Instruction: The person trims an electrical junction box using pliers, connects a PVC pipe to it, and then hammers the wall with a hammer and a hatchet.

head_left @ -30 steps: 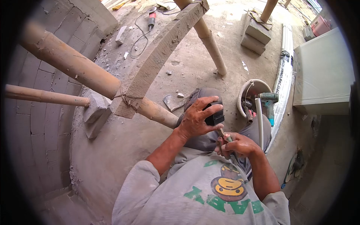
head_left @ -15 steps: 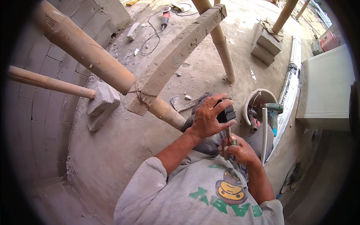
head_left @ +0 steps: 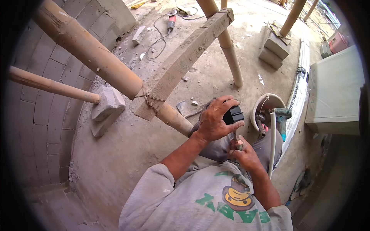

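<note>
My left hand is wrapped round a small black plastic box, which looks like an electrical back box, held above my lap. Its thumb and fingers grip opposite sides of the box. Just below, my right hand is closed round a narrow hand tool whose thin upper end points up at the box's lower edge. The tool's kind cannot be made out, since the fingers hide most of it. Whether its tip touches the box is not clear.
Close to my right stand a bucket with tools, a cordless drill and an upright white pipe. Bamboo poles and a timber beam cross ahead. An angle grinder lies farther off.
The view has shifted slightly, so the surroundings sit a little lower in the picture. Both hands keep their grips, and the box and tool have barely moved.
</note>
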`<state>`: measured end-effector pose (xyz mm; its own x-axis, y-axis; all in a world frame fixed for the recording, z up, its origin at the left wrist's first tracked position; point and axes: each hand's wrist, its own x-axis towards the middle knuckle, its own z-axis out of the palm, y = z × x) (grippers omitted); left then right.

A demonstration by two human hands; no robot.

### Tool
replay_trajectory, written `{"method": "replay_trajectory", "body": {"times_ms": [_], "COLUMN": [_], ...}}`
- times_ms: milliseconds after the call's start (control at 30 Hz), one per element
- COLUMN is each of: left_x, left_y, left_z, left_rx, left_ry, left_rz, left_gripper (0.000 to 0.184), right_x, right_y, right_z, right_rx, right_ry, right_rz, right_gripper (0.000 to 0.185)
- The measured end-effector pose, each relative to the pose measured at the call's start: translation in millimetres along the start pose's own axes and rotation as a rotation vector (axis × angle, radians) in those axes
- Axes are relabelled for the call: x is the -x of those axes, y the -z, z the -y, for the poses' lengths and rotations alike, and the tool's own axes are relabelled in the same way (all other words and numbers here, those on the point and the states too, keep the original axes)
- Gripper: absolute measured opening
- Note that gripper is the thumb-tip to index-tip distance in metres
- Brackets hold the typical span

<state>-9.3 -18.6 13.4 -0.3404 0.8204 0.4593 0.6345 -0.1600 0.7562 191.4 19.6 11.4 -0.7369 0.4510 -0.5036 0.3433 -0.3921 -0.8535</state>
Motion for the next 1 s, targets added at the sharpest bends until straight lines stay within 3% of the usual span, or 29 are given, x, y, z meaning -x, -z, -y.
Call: {"method": "replay_trajectory", "body": {"times_ms": [67, 167, 267, 500, 567, 667, 800, 900, 1000], "left_x": [2, 5, 6, 3, 3, 4, 4, 8, 8], "left_y": [6, 11, 14, 4, 10, 15, 17, 18, 7], "left_z": [-1, 2, -1, -5, -4, 0, 0, 2, 3], "left_rx": [-0.055, -0.008, 0.001, 0.009, -0.067, -0.075, -0.049, -0.017, 0.051], "left_ry": [-0.021, -0.244, -0.260, 0.033, -0.012, -0.170, -0.279, -0.188, 0.055], "left_rz": [0.067, 0.183, 0.238, -0.012, 0.061, 0.163, 0.208, 0.176, -0.015], "left_gripper": [0.064, 0.064, 0.064, 0.064, 0.064, 0.063, 0.063, 0.063, 0.064], "right_x": [10, 13, 16, 8, 10, 9, 10, 8, 2], "right_y": [9, 30, 22, -6, -8, 20, 19, 16, -1], "right_z": [36, 35, 32, 13, 23, 34, 33, 6, 9], "right_rx": [-0.162, -0.078, -0.110, -0.226, -0.247, 0.018, -0.061, -0.013, 0.239], "right_ry": [-0.229, -0.330, -0.291, -0.115, -0.161, -0.289, -0.285, -0.185, 0.024], "right_rz": [0.157, 0.353, 0.399, 0.128, 0.127, 0.297, 0.340, 0.225, -0.015], "right_gripper": [0.022, 0.026, 0.020, 0.022, 0.025, 0.029, 0.028, 0.028, 0.028]}}
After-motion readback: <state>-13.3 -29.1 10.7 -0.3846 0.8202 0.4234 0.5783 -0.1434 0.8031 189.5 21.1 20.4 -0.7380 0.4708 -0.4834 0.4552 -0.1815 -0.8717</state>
